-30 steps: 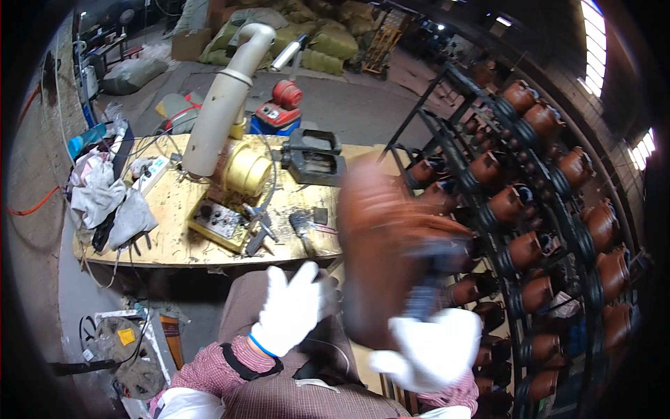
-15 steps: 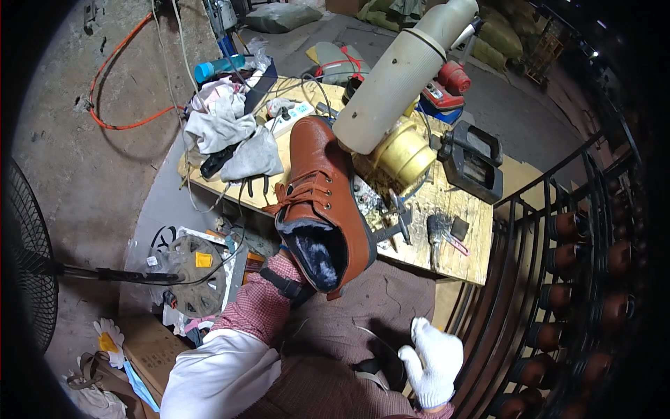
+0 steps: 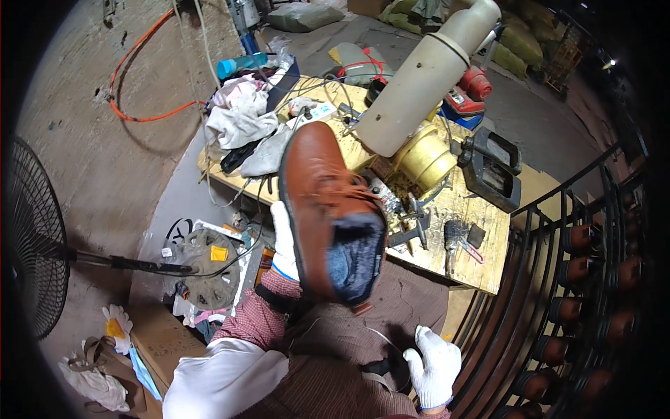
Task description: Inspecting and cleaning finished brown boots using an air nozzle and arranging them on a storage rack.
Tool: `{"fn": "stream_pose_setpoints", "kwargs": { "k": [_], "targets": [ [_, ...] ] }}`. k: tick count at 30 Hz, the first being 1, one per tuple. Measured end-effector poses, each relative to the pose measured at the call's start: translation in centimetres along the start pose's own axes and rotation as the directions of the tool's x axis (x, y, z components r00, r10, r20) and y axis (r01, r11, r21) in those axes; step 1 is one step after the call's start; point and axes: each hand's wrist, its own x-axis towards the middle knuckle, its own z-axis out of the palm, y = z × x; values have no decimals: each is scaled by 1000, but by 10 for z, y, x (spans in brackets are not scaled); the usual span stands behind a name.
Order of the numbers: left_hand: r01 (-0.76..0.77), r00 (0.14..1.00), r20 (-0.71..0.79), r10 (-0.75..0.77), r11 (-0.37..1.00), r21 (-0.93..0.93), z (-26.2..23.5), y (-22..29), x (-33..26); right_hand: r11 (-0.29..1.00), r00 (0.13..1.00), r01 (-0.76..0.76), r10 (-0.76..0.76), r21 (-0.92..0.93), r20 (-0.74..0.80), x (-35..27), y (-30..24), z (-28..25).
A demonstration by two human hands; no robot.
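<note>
A brown leather lace-up shoe (image 3: 314, 181) with a dark sole and fluffy dark lining is held up over my lap. Its toe points toward the bench and its opening faces me. My left hand (image 3: 284, 241), in a white knit glove, grips it from the left side and underneath; most of those fingers are hidden behind the shoe. My right hand (image 3: 434, 366), also in a white glove, is low on the right above my brown apron (image 3: 412, 300). It holds nothing I can see, with its thumb apart from the loosely bent fingers.
A wooden bench (image 3: 481, 262) carries a grey blower pipe (image 3: 415, 87), a yellow ring-shaped part (image 3: 426, 160), a black metal block (image 3: 492, 171), rags (image 3: 241, 122) and brushes. A rack of shoes (image 3: 579, 272) stands right, a fan (image 3: 38, 237) left, and a cardboard box (image 3: 164, 346) lower left.
The shoe has turned in my left hand, so its laces now face right and the gloved hand shows on its left side. My right hand has hardly moved. The whole view has shifted slightly.
</note>
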Motion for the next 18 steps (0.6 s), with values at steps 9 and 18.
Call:
{"fn": "stream_pose_setpoints", "kwargs": {
  "k": [9,18],
  "targets": [
    [184,899,-339,-278,941,-283,65,47,11,999,998,-3,1,35,60,-7,-3,7],
    [14,870,-492,-10,1000,4,85,58,40,997,998,-39,36,63,46,-18,19,21]
  ]
}}
